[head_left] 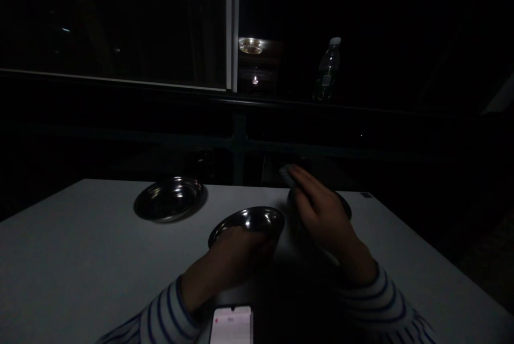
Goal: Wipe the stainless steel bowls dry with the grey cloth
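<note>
A shiny metal bowl (265,216) sits near the middle of the white table, tilted, its right side higher. At its near rim is my left hand (236,253), closed on it; the fingertips are mostly hidden in shadow. My right hand (323,215) is raised to the right of this bowl, with a small grey, rough-looking wad (286,175) pinched at its fingertips. The dim light hides whether the wad is cloth or a scrubber. Behind that hand, partly covered, lies a dark round dish (344,206).
A wide metal dish (168,199) rests on the white table (100,258) at the far left. A lit phone (231,327) lies at the near edge. Beyond the table, a plastic bottle (329,68) stands on a dark ledge by the window frame (232,23).
</note>
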A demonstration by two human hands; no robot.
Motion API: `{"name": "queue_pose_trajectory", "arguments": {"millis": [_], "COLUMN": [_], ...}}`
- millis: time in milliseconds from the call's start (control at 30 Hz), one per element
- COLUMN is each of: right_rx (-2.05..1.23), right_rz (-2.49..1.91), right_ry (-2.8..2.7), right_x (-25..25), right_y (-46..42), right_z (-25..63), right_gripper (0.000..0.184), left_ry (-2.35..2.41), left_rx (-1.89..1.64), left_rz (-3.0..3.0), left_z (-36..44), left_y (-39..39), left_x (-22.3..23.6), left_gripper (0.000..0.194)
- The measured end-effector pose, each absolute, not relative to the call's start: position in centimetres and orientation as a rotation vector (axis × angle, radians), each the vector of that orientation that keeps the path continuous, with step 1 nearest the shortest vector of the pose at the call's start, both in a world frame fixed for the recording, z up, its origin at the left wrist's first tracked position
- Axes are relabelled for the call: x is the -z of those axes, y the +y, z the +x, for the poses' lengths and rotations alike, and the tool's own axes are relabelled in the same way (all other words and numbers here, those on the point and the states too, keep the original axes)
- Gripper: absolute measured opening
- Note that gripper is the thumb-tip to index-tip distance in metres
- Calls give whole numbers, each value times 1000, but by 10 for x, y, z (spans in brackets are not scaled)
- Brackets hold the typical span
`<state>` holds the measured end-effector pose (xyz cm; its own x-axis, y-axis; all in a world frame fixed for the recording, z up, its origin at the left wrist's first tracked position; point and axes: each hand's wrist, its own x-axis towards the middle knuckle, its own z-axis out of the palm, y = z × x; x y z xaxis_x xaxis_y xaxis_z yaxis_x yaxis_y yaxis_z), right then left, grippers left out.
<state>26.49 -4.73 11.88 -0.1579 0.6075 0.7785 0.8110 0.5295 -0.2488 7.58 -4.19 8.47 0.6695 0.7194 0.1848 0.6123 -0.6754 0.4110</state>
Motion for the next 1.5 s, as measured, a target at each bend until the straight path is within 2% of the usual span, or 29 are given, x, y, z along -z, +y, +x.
{"name": "queue_pose_trajectory", "arguments": {"millis": [100, 200, 467, 533, 633, 733, 833, 1033, 1300, 1500], "right_rx": [184, 120, 42, 13, -20, -36, 0, 74, -57, -439], "right_rz": [-1206, -1244, -1269, -1271, -1241, -1184, -1154, -1137, -1128, -1224], "right_ry": [-1873, -1910, -2001, -1996, -1948, -1938, -1951, -2018, -2017, -1864], "right_x": [-118, -119, -120, -121, -123, -123, -122, -114, -117, -127], "right_y": [-46, -47, -49, -49, -50, -52, -55, -63, -70, -75], "right_z": [268, 272, 279, 280, 280, 276, 270, 256, 273, 288], "right_gripper": [40, 40, 41, 40, 38, 38, 41, 47, 54, 42], "left_ry": [1097, 1116, 1116, 1151, 1255, 1175, 1108, 908, 818, 669], "left_rx": [-244, -153, -139, -195, -509, -838, -970, -989, -961, -883], "left_rz": [2709, 2752, 2711, 2683, 2501, 2120, 1779, 1513, 1387, 1316], "left_z": [80, 82, 82, 80, 75, 72, 74, 97, 96, 91], "left_y": [-42, -44, -45, -42, -39, -38, -39, -38, -41, -47], "left_x": [-76, -66, -59, -65, -83, -105, -121, -127, -128, -129], "left_gripper": [30, 28, 22, 27, 35, 39, 41, 39, 27, 24]}}
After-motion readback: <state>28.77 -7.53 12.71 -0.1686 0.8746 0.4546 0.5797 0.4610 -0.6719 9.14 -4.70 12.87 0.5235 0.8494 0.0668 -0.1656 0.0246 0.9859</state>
